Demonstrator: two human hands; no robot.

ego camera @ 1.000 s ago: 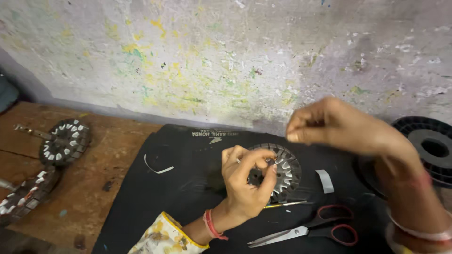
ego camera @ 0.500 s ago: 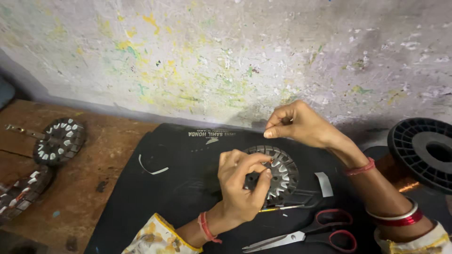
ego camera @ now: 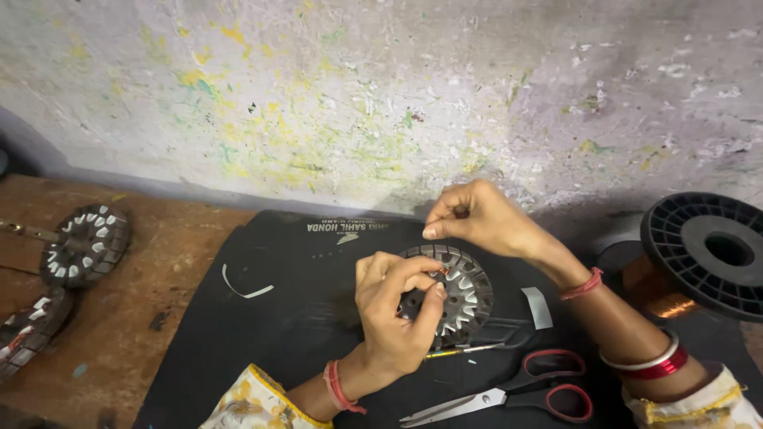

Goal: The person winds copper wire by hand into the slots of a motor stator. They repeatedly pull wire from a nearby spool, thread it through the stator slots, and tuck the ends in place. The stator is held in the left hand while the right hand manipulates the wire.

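A round slotted metal stator core [ego camera: 461, 294] with pale slot liners lies on a black mat [ego camera: 294, 318]. My left hand [ego camera: 397, 318] grips its near left side, thumb and fingers pinched at a slot where a bit of copper wire shows. Just above the core's top edge, my right hand [ego camera: 477, 218] has its fingertips pinched together, seemingly on a thin wire too fine to see clearly. Red bangles ring both wrists.
Red-handled scissors [ego camera: 524, 389] lie on the mat near me, with a thin yellow-tipped tool [ego camera: 465, 349] and white strips [ego camera: 540, 307] [ego camera: 242, 286]. A black spool of copper wire [ego camera: 699, 262] stands at the right. Other wound cores [ego camera: 83, 246] rest on the wooden bench at left.
My right hand has come down and left, from high over the right side to just above the core. My left hand stays on the core.
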